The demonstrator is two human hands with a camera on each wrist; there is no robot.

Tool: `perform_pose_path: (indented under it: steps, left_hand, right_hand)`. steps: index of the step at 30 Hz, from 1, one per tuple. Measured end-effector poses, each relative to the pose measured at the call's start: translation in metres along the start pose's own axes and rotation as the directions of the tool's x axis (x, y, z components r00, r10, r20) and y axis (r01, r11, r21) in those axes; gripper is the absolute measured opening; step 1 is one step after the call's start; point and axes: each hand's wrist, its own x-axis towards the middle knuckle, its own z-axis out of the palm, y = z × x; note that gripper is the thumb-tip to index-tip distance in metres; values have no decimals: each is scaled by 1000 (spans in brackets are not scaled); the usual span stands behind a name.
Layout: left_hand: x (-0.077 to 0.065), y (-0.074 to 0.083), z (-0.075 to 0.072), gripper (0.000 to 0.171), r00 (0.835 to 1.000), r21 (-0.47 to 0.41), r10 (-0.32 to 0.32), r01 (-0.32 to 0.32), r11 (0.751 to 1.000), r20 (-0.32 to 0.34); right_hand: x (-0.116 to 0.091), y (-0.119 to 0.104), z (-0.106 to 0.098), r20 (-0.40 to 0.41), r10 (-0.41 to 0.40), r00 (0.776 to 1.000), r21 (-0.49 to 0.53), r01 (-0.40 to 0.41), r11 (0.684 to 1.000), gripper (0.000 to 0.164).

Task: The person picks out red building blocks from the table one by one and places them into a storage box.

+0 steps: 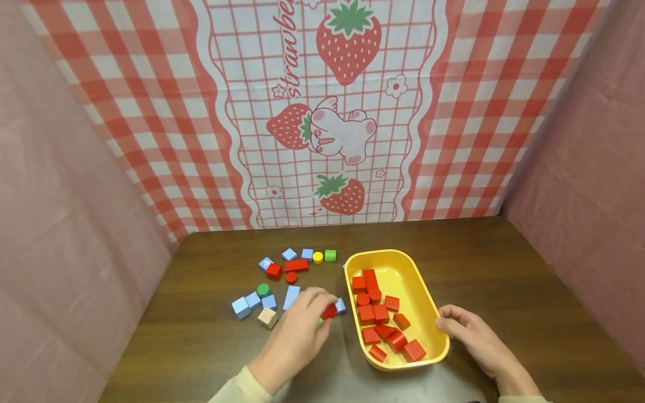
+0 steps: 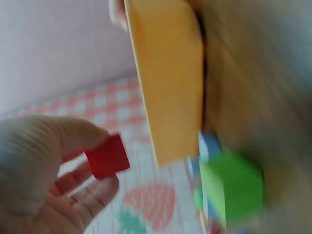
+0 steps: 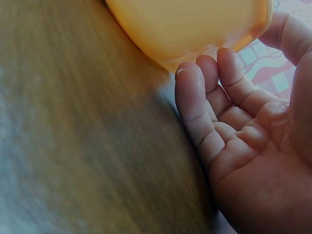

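Observation:
My left hand [image 1: 298,330] pinches a red block [image 1: 330,311] between thumb and fingers, just left of the yellow tray [image 1: 420,280]. In the left wrist view the red cube [image 2: 108,157] shows clearly at the fingertips, raised off the table. My right hand [image 1: 476,338] grips the tray's right rim, with the thumb at the edge and the fingers against the outer wall, as the right wrist view shows. Several red blocks [image 1: 367,314] of different shapes lie in the tray, mostly along its left side. A green block [image 2: 234,187] lies under the left hand, largely hidden in the head view.
Left of the tray, loose blocks lie on the brown table [image 1: 171,336]: several blue ones [image 1: 241,308], a long red one [image 1: 296,266], a yellow cylinder [image 1: 317,258], a green one [image 1: 330,256] and a plain wooden one [image 1: 267,318]. A strawberry-print cloth [image 1: 347,129] hangs behind.

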Motion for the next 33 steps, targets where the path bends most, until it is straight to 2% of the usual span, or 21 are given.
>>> perform_pose_path:
  steps: [3,8,12,16,19,23,27,30,33]
  left_hand:
    - [12,21,15,34,995,-84,76,-70,994,67]
    - [34,47,42,29,974,-80,152,-140,987,171]
    - [48,58,58,26,961,-27,138,-135,990,241]
    - [56,61,72,25,949,2,98,-104,995,299]
    - [58,62,81,24,948,9,99,-107,994,302]
    - [56,61,90,17,954,35,135,-149,988,267]
    - [56,60,94,13,948,81,140,-169,982,285]
    - [56,60,94,12,945,152,136,-187,971,297]
    - [53,60,94,11,954,228,119,-185,956,276]
  right_hand:
    - [0,0,0,2,1,1000,16,-1,1000,26]
    - [0,-1,0,2,-9,1000,31,9,999,26]
    - [-1,-1,0,9,-8,1000,33,8,999,26]
    - [-1,-1,0,18,-9,1000,41,8,999,27]
    - [-1,-1,0,22,-17,1000,52,15,999,26]
    - [0,-1,-1,27,-20,999,53,19,998,26]
    - [0,-2,-1,29,-9,1000,33,8,999,26]
    - [-1,-3,-1,27,-7,1000,23,6,1000,27]
    - [0,-3,1,27,-5,1000,29,5,1000,27]
